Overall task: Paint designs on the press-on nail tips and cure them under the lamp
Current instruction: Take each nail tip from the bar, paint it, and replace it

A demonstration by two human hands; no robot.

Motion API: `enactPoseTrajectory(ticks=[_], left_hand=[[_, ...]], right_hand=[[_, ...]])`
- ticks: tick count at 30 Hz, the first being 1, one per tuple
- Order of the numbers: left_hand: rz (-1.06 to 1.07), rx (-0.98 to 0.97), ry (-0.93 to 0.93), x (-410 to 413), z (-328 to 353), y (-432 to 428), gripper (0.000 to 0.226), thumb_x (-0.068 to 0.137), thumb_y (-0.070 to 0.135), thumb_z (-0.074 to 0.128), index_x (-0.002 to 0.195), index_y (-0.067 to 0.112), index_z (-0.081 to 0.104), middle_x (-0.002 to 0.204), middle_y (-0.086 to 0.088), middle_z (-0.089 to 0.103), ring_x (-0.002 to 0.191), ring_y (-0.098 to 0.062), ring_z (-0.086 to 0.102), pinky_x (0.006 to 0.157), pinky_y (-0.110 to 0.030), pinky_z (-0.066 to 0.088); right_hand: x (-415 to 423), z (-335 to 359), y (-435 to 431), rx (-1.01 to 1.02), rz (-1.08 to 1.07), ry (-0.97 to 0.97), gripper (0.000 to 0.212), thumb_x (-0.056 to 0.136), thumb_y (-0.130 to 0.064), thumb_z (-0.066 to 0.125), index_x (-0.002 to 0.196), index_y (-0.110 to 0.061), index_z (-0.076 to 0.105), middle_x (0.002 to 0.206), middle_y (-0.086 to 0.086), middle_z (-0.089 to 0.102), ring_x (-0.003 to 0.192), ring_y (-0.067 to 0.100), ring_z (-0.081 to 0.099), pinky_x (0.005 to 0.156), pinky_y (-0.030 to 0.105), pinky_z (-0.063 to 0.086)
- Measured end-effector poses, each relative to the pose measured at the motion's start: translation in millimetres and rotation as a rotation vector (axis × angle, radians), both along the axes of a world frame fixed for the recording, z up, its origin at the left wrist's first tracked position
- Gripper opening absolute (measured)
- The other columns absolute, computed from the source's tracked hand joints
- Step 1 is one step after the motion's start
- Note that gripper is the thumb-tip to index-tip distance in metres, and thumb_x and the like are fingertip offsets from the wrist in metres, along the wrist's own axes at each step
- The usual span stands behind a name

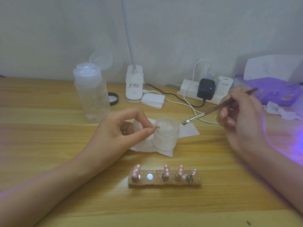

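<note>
Head cam: my left hand (pixel 124 128) pinches one nail tip (pixel 158 126) by its stud, close by the clear jar (pixel 165 136). My right hand (pixel 237 115) grips the brush (pixel 218 107), bristles near the jar, clear of the tip. Four dotted tips (pixel 166 169) stand on the holder (pixel 164 183), near side of the surface (pixel 41 112).

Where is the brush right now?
In the head view, the right hand holds the brush right of centre, its tip just right of the clear jar.
</note>
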State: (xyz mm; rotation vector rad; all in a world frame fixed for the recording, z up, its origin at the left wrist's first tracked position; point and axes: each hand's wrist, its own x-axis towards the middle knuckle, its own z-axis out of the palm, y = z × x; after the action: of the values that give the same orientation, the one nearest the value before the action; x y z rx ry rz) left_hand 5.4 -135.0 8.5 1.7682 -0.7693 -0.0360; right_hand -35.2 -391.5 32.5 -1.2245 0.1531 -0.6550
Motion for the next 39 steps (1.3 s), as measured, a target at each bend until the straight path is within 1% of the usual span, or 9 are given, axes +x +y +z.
enactPoseTrajectory(ticks=[7, 12, 16, 20, 23, 25, 30, 34, 39], left_hand=[[0.004, -0.002, -0.001, 1, -1, 0, 0.014, 0.080, 0.034, 0.073, 0.076, 0.022, 0.067, 0.058, -0.011, 0.049, 0.046, -0.005, 0.033, 0.046, -0.010, 0.027], [-0.006, 0.003, -0.006, 2, -2, 0, 0.014, 0.081, 0.034, 0.073, 0.078, 0.021, 0.068, 0.067, -0.023, 0.055, 0.046, -0.007, 0.034, 0.047, -0.012, 0.028], [-0.008, -0.006, -0.003, 2, -3, 0, 0.013, 0.080, 0.034, 0.074, 0.077, 0.023, 0.067, 0.058, -0.014, 0.054, 0.045, -0.005, 0.034, 0.047, -0.011, 0.028], [-0.012, 0.000, -0.012, 3, -3, 0, 0.013, 0.082, 0.028, 0.078, 0.078, 0.022, 0.068, 0.064, -0.018, 0.056, 0.046, -0.007, 0.035, 0.047, -0.011, 0.028], [-0.004, 0.002, -0.010, 2, -3, -1, 0.012, 0.086, 0.017, 0.076, 0.078, 0.018, 0.067, 0.056, 0.016, 0.054, 0.044, -0.003, 0.036, 0.046, -0.008, 0.028], [0.007, -0.013, 0.008, 0, -1, -2, 0.010, 0.087, 0.014, 0.074, 0.080, 0.016, 0.067, 0.059, 0.023, 0.059, 0.042, -0.001, 0.037, 0.045, -0.006, 0.029], [0.054, -0.216, 0.121, -3, 19, -1, 0.005, 0.084, 0.019, 0.074, 0.085, 0.018, 0.069, 0.090, 0.002, 0.076, 0.051, -0.002, 0.051, 0.047, -0.016, 0.040], [0.024, -0.263, -0.021, -8, 47, 11, 0.009, 0.084, 0.026, 0.076, 0.085, 0.028, 0.067, 0.092, 0.003, 0.077, 0.054, -0.009, 0.054, 0.049, -0.020, 0.039], [-0.109, -0.163, -0.231, -35, 67, 15, 0.010, 0.089, 0.022, 0.070, 0.086, 0.028, 0.063, 0.093, 0.007, 0.077, 0.079, -0.011, 0.070, 0.052, -0.022, 0.045]], right_hand=[[-6, -1, 8, -0.258, 0.222, -0.241, 0.027, 0.085, -0.006, 0.033, 0.071, -0.019, 0.052, 0.056, 0.000, 0.054, 0.044, 0.016, 0.046, 0.040, 0.020, 0.027], [-10, 0, 9, -0.296, 0.174, -0.258, 0.026, 0.077, -0.004, 0.031, 0.064, -0.020, 0.049, 0.055, 0.004, 0.048, 0.044, 0.018, 0.044, 0.041, 0.026, 0.019], [-8, 2, 8, -0.261, 0.133, -0.259, 0.030, 0.075, -0.004, 0.030, 0.059, -0.021, 0.049, 0.051, 0.005, 0.046, 0.041, 0.017, 0.040, 0.040, 0.018, 0.021], [-4, -1, 1, -0.207, 0.126, -0.231, 0.028, 0.077, -0.004, 0.029, 0.061, -0.019, 0.045, 0.049, 0.001, 0.046, 0.040, 0.015, 0.036, 0.037, 0.017, 0.020], [1, -5, -4, -0.014, 0.150, -0.159, 0.013, 0.077, -0.007, 0.037, 0.067, -0.015, 0.038, 0.047, 0.002, 0.043, 0.035, 0.011, 0.029, 0.034, 0.017, 0.017], [3, -8, -6, 0.123, 0.193, -0.106, 0.009, 0.071, -0.018, 0.043, 0.068, -0.014, 0.035, 0.044, 0.002, 0.039, 0.032, 0.009, 0.022, 0.032, 0.018, 0.017], [3, -10, -1, 0.175, 0.276, -0.066, 0.008, 0.073, -0.019, 0.042, 0.070, -0.014, 0.036, 0.044, 0.001, 0.039, 0.031, 0.008, 0.020, 0.031, 0.017, 0.017], [1, -11, 1, 0.166, 0.302, -0.070, 0.025, 0.093, -0.010, 0.026, 0.072, -0.014, 0.038, 0.044, 0.001, 0.041, 0.030, 0.008, 0.020, 0.032, 0.018, 0.020], [1, -11, -2, 0.198, 0.248, -0.034, 0.027, 0.093, -0.009, 0.027, 0.070, -0.015, 0.040, 0.048, 0.001, 0.042, 0.031, 0.009, 0.022, 0.033, 0.018, 0.018]])
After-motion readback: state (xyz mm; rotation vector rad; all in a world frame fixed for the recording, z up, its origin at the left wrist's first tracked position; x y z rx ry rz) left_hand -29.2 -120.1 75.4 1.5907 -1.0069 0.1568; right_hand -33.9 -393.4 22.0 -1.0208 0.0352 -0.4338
